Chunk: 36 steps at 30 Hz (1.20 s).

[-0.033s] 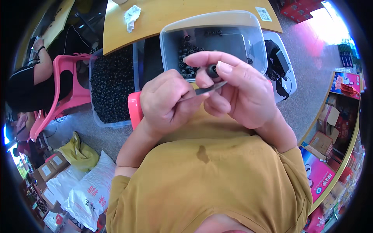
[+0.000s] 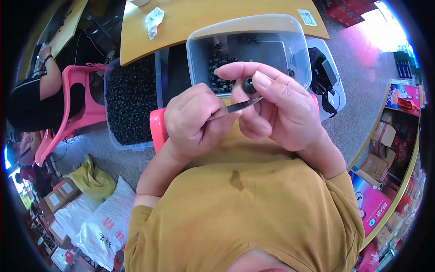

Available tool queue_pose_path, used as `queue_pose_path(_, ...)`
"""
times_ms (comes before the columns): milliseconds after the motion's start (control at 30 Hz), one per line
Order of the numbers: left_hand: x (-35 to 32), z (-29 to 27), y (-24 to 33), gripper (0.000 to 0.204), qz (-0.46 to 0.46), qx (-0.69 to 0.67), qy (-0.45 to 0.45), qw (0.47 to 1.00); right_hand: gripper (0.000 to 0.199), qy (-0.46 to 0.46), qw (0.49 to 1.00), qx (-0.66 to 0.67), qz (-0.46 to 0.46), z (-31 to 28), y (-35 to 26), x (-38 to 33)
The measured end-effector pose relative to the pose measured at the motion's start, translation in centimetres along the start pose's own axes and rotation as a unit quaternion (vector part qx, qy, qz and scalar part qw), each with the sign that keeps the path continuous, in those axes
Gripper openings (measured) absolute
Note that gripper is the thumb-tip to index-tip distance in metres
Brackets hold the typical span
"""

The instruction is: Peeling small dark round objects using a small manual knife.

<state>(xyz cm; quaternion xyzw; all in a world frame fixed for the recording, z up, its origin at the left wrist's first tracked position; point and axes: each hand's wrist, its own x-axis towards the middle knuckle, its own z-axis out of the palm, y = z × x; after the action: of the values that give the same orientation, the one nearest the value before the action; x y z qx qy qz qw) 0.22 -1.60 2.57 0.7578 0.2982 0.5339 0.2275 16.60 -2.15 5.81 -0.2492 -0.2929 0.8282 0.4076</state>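
Observation:
My left hand (image 2: 195, 118) is closed around a small knife (image 2: 242, 105), its handle hidden in the fist and its pointed blade reaching toward my right hand (image 2: 292, 111). Between thumb and fingers, my right hand pinches a small round black piece (image 2: 248, 86) with a glossy surface; its exact kind I cannot make out. The knife tip lies just below the piece, near the right fingers. Behind my hands, a clear plastic tub (image 2: 294, 28) contains several similar black pieces, partly covered by my fingers.
A second clear bin (image 2: 131, 146), full of small black pieces, stands to the left beside a pink chair (image 2: 68, 90). A wooden table (image 2: 190, 20) with crumpled tissue (image 2: 154, 20) is ahead. White sacks (image 2: 106, 222) lie at lower left; shelves with boxes (image 2: 375, 165) line the right.
The blade has turned slightly and its tip sits a little lower. The black piece has shifted a little in my right fingers.

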Motion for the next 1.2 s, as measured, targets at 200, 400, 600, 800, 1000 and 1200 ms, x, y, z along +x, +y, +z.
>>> queue_pose_path(200,-0.3,0.1,-1.8,0.025,-0.039,-0.018,0.017,0.999,0.033,0.071,0.994,-0.077,0.03,0.1,-0.5,1.1)
queue_pose_path(400,0.3,-0.1,-2.4,0.026,-0.045,-0.013,0.002,0.999,0.032,0.077,0.995,-0.04,0.041,0.0,0.3,2.4)
queue_pose_path(600,0.2,0.0,-2.0,0.032,-0.015,0.027,-0.016,0.999,0.029,0.118,0.989,0.027,0.088,0.4,0.8,2.0)
queue_pose_path(800,0.0,0.2,-1.7,0.033,0.014,0.054,-0.012,0.998,0.027,0.118,0.991,0.022,0.064,0.2,1.3,1.3)
queue_pose_path(1000,-0.5,0.4,-1.9,0.034,0.032,0.105,-0.031,0.993,0.022,0.127,0.992,-0.007,-0.001,0.1,1.7,1.4)
queue_pose_path(1200,0.0,0.3,-1.9,0.035,0.047,0.091,0.014,0.995,0.021,0.119,0.993,-0.017,0.009,0.2,1.5,1.6)
